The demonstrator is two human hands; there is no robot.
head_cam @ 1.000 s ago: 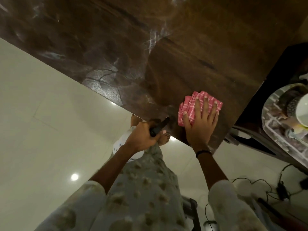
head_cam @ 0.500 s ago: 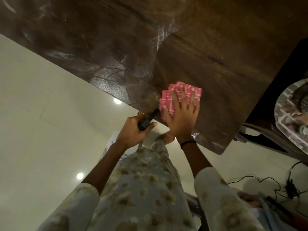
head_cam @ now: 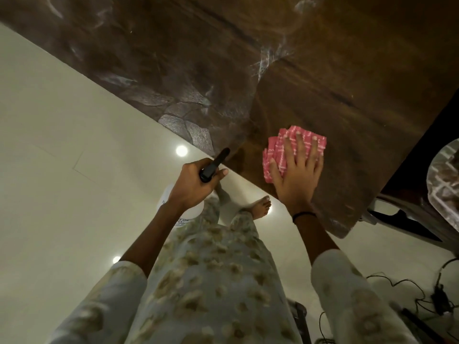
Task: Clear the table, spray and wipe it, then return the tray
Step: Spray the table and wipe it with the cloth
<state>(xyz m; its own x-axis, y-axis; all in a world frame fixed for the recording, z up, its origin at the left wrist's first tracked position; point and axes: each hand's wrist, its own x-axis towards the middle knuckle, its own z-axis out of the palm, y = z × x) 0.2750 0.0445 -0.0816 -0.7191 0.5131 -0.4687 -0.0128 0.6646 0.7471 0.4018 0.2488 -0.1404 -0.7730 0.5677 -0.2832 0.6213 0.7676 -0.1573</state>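
Note:
A dark brown wooden table (head_cam: 310,78) fills the upper part of the head view, with wet streaks across its left half. A folded pink-and-white cloth (head_cam: 280,145) lies near the table's front edge. My right hand (head_cam: 296,173) is pressed flat on the cloth, fingers spread. My left hand (head_cam: 192,183) hangs off the table edge and grips a white spray bottle (head_cam: 185,212) by its black trigger head. A patterned tray (head_cam: 444,184) shows partly at the right edge, on a dark surface beyond the table.
Pale glossy floor tiles (head_cam: 62,157) lie to the left and below. My bare foot (head_cam: 259,208) stands under the table edge. Black cables and a charger (head_cam: 439,297) lie on the floor at lower right. A dark chair frame (head_cam: 407,220) sits beside the table corner.
My right hand slid the cloth left along the front edge, then back a little to the right. My left hand kept its hold on the spray bottle.

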